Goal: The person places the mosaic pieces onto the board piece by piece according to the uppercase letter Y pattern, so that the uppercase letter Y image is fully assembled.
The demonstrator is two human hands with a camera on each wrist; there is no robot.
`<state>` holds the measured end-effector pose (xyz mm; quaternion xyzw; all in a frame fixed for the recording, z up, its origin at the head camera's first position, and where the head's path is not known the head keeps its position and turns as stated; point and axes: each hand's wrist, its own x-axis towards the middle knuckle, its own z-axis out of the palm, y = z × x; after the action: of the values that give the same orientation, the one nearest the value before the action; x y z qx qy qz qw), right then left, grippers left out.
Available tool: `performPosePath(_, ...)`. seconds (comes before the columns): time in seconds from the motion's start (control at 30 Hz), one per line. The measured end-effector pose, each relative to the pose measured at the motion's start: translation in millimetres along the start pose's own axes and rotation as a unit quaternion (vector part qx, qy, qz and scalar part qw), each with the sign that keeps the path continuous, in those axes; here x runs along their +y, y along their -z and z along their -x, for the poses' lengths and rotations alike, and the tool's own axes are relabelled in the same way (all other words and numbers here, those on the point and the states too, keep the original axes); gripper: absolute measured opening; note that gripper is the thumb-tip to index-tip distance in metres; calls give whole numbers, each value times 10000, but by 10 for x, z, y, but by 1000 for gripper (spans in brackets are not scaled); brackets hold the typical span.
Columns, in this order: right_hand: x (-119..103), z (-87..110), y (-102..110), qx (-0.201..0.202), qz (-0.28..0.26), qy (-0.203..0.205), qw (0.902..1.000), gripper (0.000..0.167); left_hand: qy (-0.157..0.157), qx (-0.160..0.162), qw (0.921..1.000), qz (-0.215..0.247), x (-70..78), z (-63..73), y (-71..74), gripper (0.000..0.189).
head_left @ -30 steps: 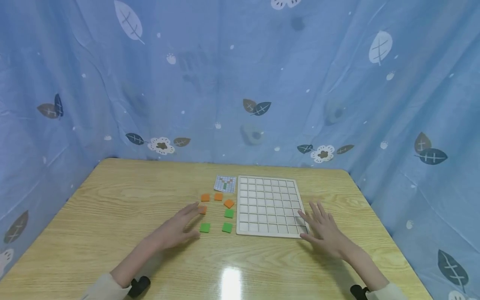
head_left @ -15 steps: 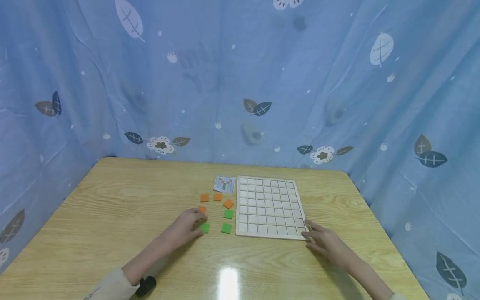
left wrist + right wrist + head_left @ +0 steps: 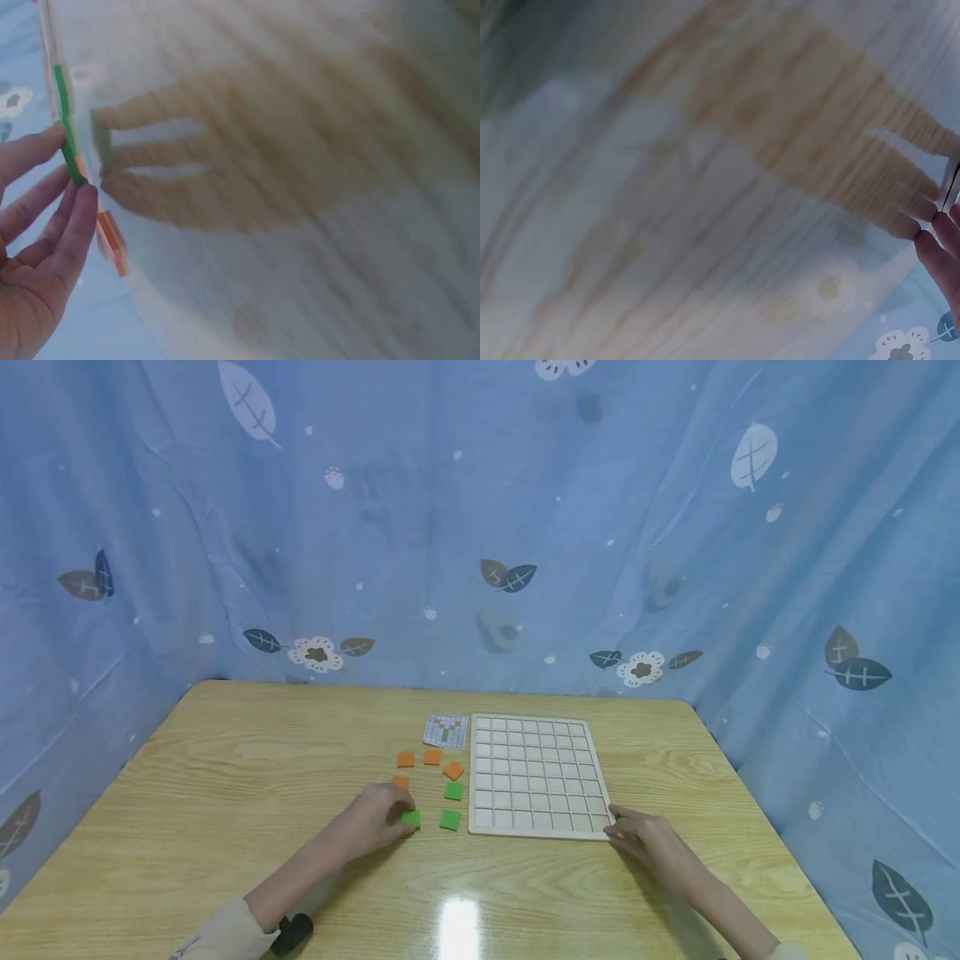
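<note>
My left hand [image 3: 369,820] pinches a small green square tile [image 3: 412,819] between thumb and fingertips, left of the board. In the left wrist view the same green tile [image 3: 70,156] stands edge-on between them, close to the glossy tabletop. My right hand [image 3: 651,845] grips the near right corner of a pale square grid board [image 3: 534,774], with fingertips on its right edge and thumb by the corner. The right wrist view shows only some fingers [image 3: 939,259] at the board's edge. The board's cells hold no tiles.
Two more green tiles, a nearer one [image 3: 450,820] and a farther one [image 3: 453,791], lie left of the board. Several orange tiles [image 3: 432,757] sit behind them. A small patterned card [image 3: 446,731] rests beside the board's far left corner. A blue curtain [image 3: 420,527] encloses the wooden table [image 3: 270,752].
My left hand has moved right and down from above the tiles and closed its fingertips on a green tile. The right hand has come down from over the board's edge to its near right corner.
</note>
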<state>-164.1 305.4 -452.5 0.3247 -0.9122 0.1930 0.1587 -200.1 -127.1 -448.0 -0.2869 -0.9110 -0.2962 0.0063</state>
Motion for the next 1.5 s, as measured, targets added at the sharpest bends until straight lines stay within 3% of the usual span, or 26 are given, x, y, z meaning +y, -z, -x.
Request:
performPosePath(0.3, 5, -24, 7, -59, -111, -188, 9997, 20, -155, -45, 9994, 301, 122, -148, -17, 16)
performPosePath(0.53, 30, -16, 3, 103, -145, -132, 9998, 23, -241, -82, 9975, 652, 241, -330, -100, 17)
performPosePath(0.7, 39, -18, -3, 11, -135, -228, 9996, 21, -265, -115, 9952, 935, 315, -451, -179, 19)
performPosePath(0.8, 38, -20, -2, -10, -135, -235, 9996, 21, -381, -49, 9933, 1088, 356, -513, -226, 19)
performPosePath(1.13, 27, -34, -6, 18, -138, -260, 9996, 21, -323, 172, 9867, 1585, 468, -637, -378, 15)
performPosePath(1.5, 10, -25, -30, 100, -195, -117, 9997, 22, -300, 412, 9833, 1748, 660, -769, -586, 13)
